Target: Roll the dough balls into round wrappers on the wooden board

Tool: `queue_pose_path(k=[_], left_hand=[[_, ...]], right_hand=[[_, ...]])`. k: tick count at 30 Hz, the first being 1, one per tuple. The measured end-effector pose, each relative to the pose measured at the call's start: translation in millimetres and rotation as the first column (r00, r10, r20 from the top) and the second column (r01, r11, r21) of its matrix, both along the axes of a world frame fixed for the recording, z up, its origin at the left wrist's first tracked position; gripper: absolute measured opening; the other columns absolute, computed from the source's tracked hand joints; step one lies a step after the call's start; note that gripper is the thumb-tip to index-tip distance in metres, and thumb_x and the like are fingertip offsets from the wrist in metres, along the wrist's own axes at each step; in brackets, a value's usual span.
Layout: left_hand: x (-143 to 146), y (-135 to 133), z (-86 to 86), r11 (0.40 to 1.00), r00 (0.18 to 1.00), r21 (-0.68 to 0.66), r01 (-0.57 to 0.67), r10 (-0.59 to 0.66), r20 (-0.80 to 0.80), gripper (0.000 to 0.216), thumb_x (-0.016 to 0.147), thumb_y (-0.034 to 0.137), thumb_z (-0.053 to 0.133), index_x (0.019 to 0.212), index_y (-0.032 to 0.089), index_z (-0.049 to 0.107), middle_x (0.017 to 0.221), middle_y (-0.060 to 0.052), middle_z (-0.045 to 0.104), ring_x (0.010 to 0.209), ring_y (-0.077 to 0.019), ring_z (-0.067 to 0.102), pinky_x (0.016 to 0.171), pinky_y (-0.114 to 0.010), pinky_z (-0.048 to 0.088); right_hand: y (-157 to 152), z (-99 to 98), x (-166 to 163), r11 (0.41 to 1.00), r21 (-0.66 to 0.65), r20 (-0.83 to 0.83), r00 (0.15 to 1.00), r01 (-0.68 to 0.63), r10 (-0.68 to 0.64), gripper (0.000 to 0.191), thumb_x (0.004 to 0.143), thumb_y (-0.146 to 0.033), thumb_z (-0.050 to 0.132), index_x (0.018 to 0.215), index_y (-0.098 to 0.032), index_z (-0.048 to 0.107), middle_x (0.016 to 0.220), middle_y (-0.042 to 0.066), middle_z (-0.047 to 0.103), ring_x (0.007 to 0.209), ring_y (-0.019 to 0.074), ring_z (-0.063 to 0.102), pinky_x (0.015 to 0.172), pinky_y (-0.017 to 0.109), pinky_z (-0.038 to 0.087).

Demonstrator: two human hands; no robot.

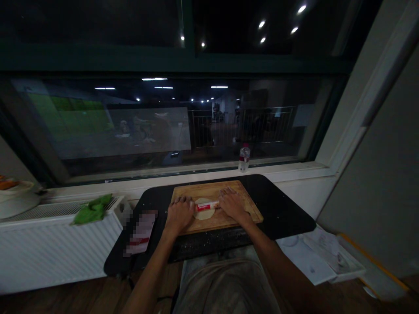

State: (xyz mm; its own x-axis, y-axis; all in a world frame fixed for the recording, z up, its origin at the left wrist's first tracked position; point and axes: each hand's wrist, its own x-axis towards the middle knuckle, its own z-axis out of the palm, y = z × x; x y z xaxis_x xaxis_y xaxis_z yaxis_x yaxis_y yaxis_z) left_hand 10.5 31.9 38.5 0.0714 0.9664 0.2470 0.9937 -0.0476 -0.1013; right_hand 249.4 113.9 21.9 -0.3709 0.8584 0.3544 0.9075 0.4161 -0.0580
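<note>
Far left, white bowl (18, 204) and green cloth (93, 210) on radiator (65, 248). Partly pixelated pink-and-red packet (143, 233) on black table (281, 209), apart from wooden cutting board (250, 211). Left hand (181, 212) over near end of red-and-white tube (204, 206); tube lies across flattened dough (203, 215) on board. Right hand (231, 203) over other end. Both ends hidden; cannot tell whether either grip is clenched. Capped bottle (244, 159) on windowsill behind; white box (348, 267) right, beyond table edge.

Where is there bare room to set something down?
The table has its widest free patch right of the board; a narrow strip separates board and pink item. Mid-board is crowded: left hand and right hand on the rolling pin, over dough.
</note>
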Motion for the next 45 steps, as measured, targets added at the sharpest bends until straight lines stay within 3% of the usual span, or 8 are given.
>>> queue_pose_path(k=[9,15,24,30,39,45], left_hand=[[6,-16,-8.3,0.993,0.995,0.121,-0.007,-0.005,0.099,0.046,0.114,0.028,0.037,0.137,0.016,0.074,0.136,-0.016,0.079,0.135,-0.0323,0.070,0.113,-0.045,0.055],[8,-24,-12.8,0.990,0.989,0.143,-0.007,-0.014,0.147,0.047,0.113,0.028,0.039,0.142,0.018,0.075,0.146,-0.013,0.076,0.144,-0.0354,0.065,0.118,-0.051,0.053],[9,-32,-24.1,0.985,0.977,0.172,-0.011,-0.026,0.211,0.050,0.116,0.031,0.034,0.144,0.021,0.075,0.149,-0.009,0.075,0.145,-0.0307,0.064,0.124,-0.049,0.049],[9,-34,-28.9,0.976,0.967,0.217,0.009,-0.064,0.248,0.048,0.116,0.033,0.037,0.141,0.022,0.076,0.146,-0.008,0.077,0.145,-0.0316,0.064,0.126,-0.052,0.048],[8,-42,-33.0,0.966,0.952,0.256,0.034,-0.110,0.287,0.045,0.116,0.034,0.039,0.138,0.022,0.077,0.144,-0.008,0.078,0.145,-0.0324,0.064,0.125,-0.055,0.047],[7,-45,-33.8,0.971,0.948,0.236,0.039,-0.111,0.297,0.045,0.117,0.036,0.039,0.136,0.023,0.077,0.141,-0.007,0.079,0.141,-0.0287,0.066,0.126,-0.050,0.046]], right_hand=[[-26,13.2,4,1.000,-0.019,-0.033,0.999,0.008,-0.009,0.044,0.116,-0.027,0.039,0.130,-0.015,0.078,0.136,0.016,0.078,0.134,0.0262,0.067,0.117,0.035,0.046],[-35,5.4,8,0.999,0.034,-0.088,0.996,-0.024,0.027,0.045,0.114,-0.024,0.039,0.131,-0.014,0.079,0.139,0.015,0.078,0.141,0.0267,0.065,0.125,0.038,0.043],[-54,-3.1,14,0.999,0.049,-0.179,0.984,-0.009,0.018,0.048,0.113,-0.024,0.041,0.146,-0.012,0.074,0.150,0.015,0.073,0.149,0.0261,0.059,0.129,0.039,0.042],[-62,-9.3,16,1.000,0.014,-0.222,0.975,0.012,-0.009,0.048,0.114,-0.025,0.042,0.152,-0.016,0.070,0.154,0.013,0.070,0.154,0.0280,0.056,0.130,0.044,0.041],[-74,-16.3,17,0.997,0.077,-0.299,0.954,0.013,0.011,0.049,0.114,-0.027,0.042,0.152,-0.015,0.070,0.150,0.014,0.073,0.153,0.0284,0.056,0.129,0.045,0.043],[-81,-20.3,17,0.995,0.098,-0.333,0.943,0.017,0.017,0.050,0.114,-0.029,0.041,0.151,-0.016,0.071,0.149,0.013,0.073,0.151,0.0305,0.056,0.127,0.049,0.046]])
